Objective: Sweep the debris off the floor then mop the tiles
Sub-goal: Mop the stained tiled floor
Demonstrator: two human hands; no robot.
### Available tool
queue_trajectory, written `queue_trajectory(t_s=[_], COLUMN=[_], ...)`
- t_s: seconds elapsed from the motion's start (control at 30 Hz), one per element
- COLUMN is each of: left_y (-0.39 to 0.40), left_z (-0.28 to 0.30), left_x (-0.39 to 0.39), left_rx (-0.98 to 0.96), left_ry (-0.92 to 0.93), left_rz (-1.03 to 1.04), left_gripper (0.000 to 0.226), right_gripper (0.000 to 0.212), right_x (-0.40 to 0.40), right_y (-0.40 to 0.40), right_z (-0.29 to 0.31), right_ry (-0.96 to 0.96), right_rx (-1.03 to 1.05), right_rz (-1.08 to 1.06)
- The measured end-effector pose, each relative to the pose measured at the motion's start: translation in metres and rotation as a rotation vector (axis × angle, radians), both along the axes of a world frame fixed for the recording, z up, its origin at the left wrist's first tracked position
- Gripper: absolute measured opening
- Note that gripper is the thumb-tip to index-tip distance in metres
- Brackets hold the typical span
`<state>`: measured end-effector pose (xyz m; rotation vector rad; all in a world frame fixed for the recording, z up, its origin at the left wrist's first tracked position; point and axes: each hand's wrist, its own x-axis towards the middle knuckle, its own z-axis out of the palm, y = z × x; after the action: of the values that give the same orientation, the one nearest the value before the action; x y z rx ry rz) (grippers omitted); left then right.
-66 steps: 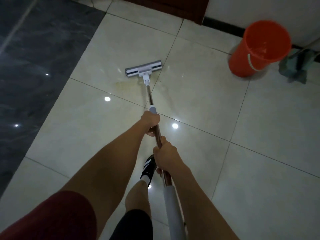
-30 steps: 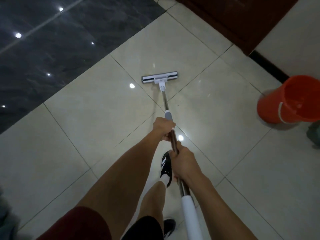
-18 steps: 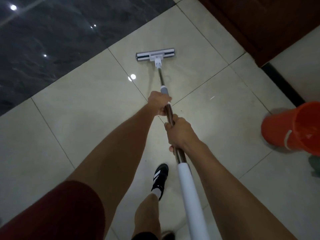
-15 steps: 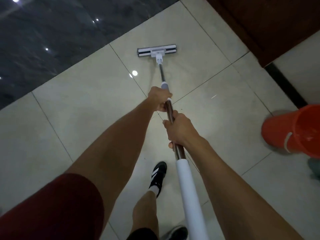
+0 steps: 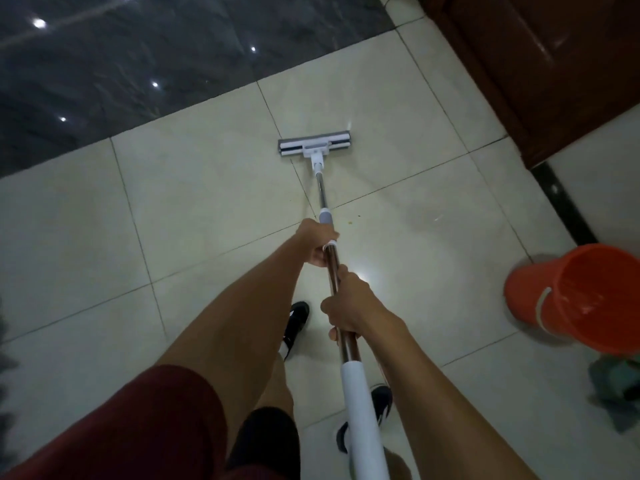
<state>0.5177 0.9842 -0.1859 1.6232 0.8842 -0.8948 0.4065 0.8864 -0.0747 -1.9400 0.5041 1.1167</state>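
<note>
Mopping looks under way: left hand [image 5: 320,245] and right hand [image 5: 349,306] both curl tight round the mop handle [image 5: 332,268], its flat mop head [image 5: 314,143] down on the pale tiles [image 5: 194,209] toward twelve o'clock. Small specks [image 5: 350,222] remain near one o'clock, so cleaning seems unfinished. Orange bucket [image 5: 581,296] at three o'clock is cut off; its contents are unclear.

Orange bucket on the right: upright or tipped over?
Upright. The orange bucket stands on the tiles, its open mouth facing up; its white handle hangs down the side.

home interior: glossy cream floor tiles [image 5: 194,202], dark wooden door [image 5: 540,64], orange bucket [image 5: 568,299].
</note>
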Motion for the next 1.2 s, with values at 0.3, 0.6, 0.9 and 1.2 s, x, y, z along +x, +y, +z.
queue_trajectory(t_s=[0.3, 0.6, 0.9, 1.2], left_y=[-0.024, 0.013, 0.077, 0.146], left_z=[0.037, 0.064, 0.098, 0.090], left_x=[-0.144, -0.168, -0.175, -0.267], left_rx=[0.010, 0.016, -0.066, -0.014], left_ry=[0.037, -0.022, -0.055, -0.006], left_rz=[0.144, 0.381, 0.851, 1.164], left_gripper=[0.022, 0.023, 0.017, 0.006], right_gripper=[0.043, 0.045, 0.023, 0.021], right_x=[-0.115, -0.107, -0.050, -0.082], right_y=[-0.054, -0.022, 0.033, 0.111], right_z=[0.034, 0.061, 0.095, 0.092], right_ry=[-0.007, 0.021, 0.005, -0.045], right_rx=[0.067, 0.054, 0.009, 0.022], right_rz=[0.227, 0.433, 0.840, 1.266])
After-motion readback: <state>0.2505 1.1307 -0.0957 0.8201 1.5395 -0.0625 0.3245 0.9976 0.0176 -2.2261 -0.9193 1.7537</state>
